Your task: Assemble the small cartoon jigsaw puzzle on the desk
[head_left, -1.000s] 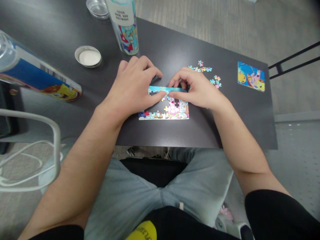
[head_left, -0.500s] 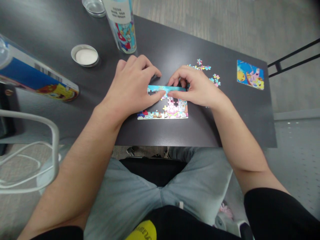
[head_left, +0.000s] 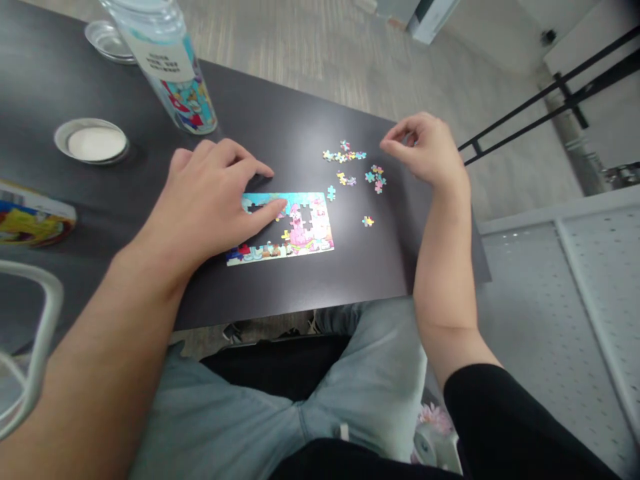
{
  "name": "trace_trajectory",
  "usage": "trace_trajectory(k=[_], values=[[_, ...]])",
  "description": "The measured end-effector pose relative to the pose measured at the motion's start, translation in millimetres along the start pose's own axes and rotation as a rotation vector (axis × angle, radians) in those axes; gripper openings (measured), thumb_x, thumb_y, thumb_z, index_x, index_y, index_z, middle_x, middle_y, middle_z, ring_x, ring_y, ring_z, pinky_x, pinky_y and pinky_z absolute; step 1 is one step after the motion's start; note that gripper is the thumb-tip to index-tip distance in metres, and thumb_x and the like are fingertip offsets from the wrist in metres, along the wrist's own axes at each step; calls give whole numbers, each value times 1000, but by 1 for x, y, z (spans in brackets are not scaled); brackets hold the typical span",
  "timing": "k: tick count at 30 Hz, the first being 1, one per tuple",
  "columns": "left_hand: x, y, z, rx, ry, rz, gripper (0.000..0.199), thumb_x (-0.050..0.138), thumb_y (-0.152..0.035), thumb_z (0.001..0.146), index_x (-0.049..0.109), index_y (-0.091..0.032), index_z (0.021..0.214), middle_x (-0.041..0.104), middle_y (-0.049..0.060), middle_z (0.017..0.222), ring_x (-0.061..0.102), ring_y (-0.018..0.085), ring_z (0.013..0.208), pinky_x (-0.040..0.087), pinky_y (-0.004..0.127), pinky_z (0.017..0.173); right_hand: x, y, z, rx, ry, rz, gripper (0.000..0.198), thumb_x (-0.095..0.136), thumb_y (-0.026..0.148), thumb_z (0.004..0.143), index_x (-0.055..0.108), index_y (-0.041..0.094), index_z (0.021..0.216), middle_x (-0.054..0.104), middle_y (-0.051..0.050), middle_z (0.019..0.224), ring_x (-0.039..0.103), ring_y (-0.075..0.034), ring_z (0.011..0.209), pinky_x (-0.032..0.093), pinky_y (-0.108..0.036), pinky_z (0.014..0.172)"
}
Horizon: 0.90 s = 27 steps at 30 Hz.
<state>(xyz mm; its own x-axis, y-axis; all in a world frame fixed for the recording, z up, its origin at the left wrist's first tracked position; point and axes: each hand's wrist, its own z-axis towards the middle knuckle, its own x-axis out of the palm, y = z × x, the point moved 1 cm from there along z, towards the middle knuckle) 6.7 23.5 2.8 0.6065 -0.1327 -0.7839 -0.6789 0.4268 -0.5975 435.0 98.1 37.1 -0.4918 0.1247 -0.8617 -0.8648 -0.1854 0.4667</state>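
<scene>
A partly assembled jigsaw puzzle (head_left: pixel 317 230) with a colourful cartoon print lies flat on the dark table, with gaps inside its border. My left hand (head_left: pixel 215 193) is open over its left side, fingers spread, thumb resting on the upper part. To the right of the loose pieces, my right hand (head_left: pixel 427 150) is raised with thumb and fingers pinched together. Whatever it may hold is hidden. Loose puzzle pieces (head_left: pixel 345 157) lie in small groups between the puzzle and my right hand, a single piece (head_left: pixel 368 221) nearer me. The blue picture card is out of sight.
A clear printed bottle (head_left: pixel 185 93) stands beyond my left hand. A round lid with a white inside (head_left: pixel 95 143) and a metallic lid (head_left: pixel 110 40) lie at left. Another printed container (head_left: pixel 37 217) is at the left edge, near a white tube frame (head_left: pixel 47 313). Black rails (head_left: pixel 560 93) rise at right.
My right hand has left the puzzle and moved right, past the loose pieces, where the blue card was visible. My left hand stays on the puzzle. The view has turned to the right.
</scene>
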Motion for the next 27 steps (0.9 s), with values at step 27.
trace_trajectory(k=[27], values=[[-6, -5, 3, -66, 73, 108, 62, 59, -73, 114, 89, -34, 151, 76, 18, 159, 62, 58, 153, 42, 82, 129, 5, 68, -26, 82, 657, 101, 25, 104, 24, 92, 79, 29, 96, 89, -1, 94, 81, -26, 89, 63, -40, 84]])
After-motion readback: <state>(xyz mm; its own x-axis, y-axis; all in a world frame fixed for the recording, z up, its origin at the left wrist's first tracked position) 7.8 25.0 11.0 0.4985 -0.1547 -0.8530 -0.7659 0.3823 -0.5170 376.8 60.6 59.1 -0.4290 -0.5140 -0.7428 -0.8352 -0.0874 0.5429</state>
